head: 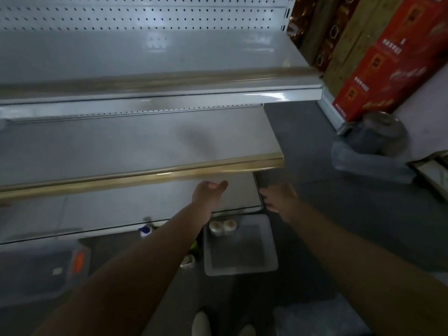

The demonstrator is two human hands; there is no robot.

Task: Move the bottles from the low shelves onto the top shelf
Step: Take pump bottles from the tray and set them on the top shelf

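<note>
Bottles (222,227), two capped, stood in a grey bin (242,267) below your hands: left (208,194) relaxed, empty; right (278,197) blurred, grip unclear.

I counted two hands, left hand (209,194) and right hand (278,198), three shelves above and beside them, two capped bottles (221,227) in one grey tray (269,241) just below them.

A shop is indicated: tiered white metal shelves (150,139) with gold price strips (145,177) are backed by a pegboard panel (145,15), and boxed goods (378,59) are stacked beside them.
</note>
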